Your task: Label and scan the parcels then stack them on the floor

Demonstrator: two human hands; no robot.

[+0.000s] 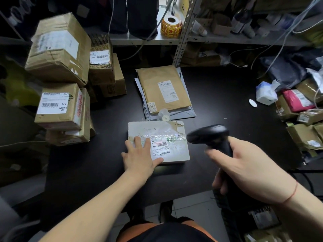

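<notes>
A flat, pale grey parcel (153,128) lies on a black table (218,95), under the fingers of the left hand (139,156). Its top is scuffed, with a crinkled strip of clear tape across it and a white shipping label (162,147) with a barcode, just right of the thumb. The left hand lies flat on the parcel, fingers straight and spread. The right hand (244,163) has its fingers wrapped around the handle of a black barcode scanner (208,134), whose head hangs just beside the parcel's right edge; a bright patch lies on the label.

Beyond the left fingertips sits a small white label roll (164,117), then a brown padded envelope (162,88) stacked on grey mailers. Left of the fingers, sealed cardboard boxes (59,49) are piled up, their contents hidden. On a metal shelf farther back stands a roll of orange stickers (171,26).

Parcels at the right edge are cut off, and the label's small print is too fine to read.
</notes>
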